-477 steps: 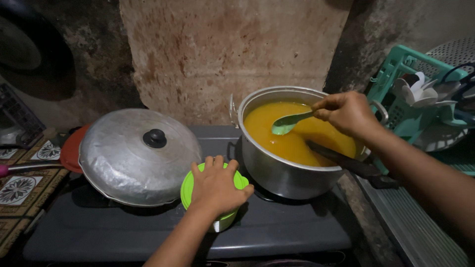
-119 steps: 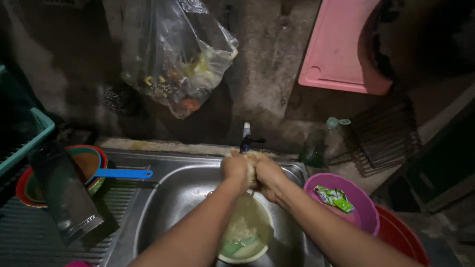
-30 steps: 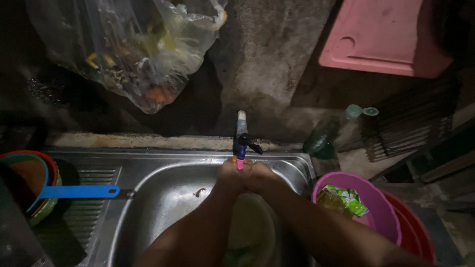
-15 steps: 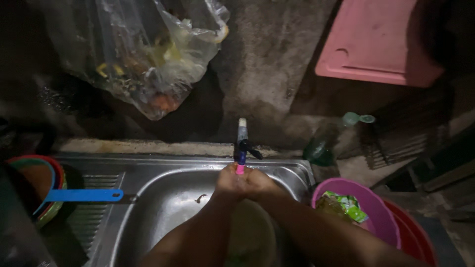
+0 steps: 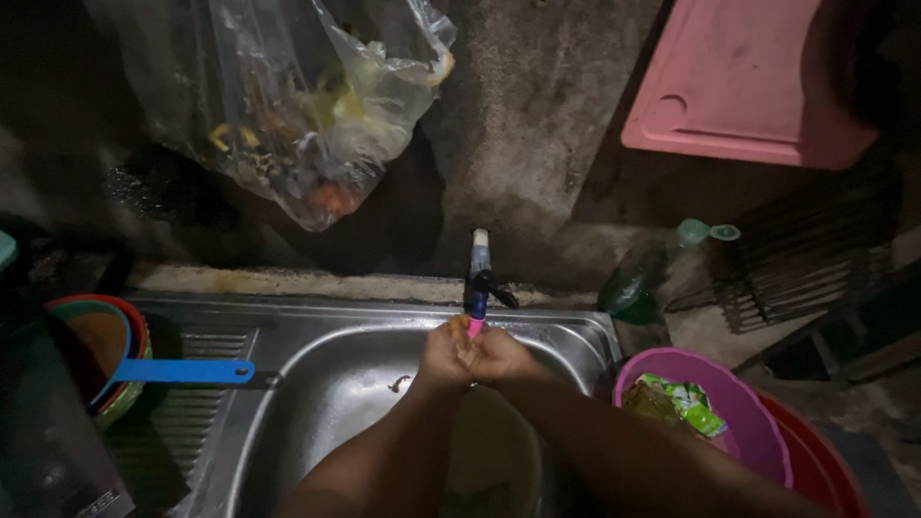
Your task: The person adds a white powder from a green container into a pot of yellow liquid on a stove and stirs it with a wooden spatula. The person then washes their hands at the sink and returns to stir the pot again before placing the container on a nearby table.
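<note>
hands are pressed together under the tap – the left hand (image 5: pixel 443 353) and the right hand (image 5: pixel 501 355) meet palm to palm just below the pink tip of the tap (image 5: pixel 477 288), fingers curled over each other. they grip only each other; if something small is between them, i cannot tell, only a yellow-orange trace shows at the fingertips. both forearms come up from the bottom edge, over the steel sink (image 5: pixel 317 384).

directly under the hands a pale bowl (image 5: pixel 494 456) sits in the sink. water falling from the hands could fill it, or splash out of it onto the forearms, because it stands right beneath them.

to the left, a blue scoop (image 5: pixel 177 370) lies with its handle over the ribbed drainboard and its cup in a stack of coloured bowls (image 5: pixel 129 350) – a wide move of the left elbow could knock the handle off.

to the right, a pink basin (image 5: pixel 739 408) with a green packet (image 5: pixel 686 403) stands near the right arm; a splash could wet the packet.

above, a clear bag of scraps (image 5: pixel 307 115) hangs on the wall – if it drips or tears, the content may fall near the sink.
</note>
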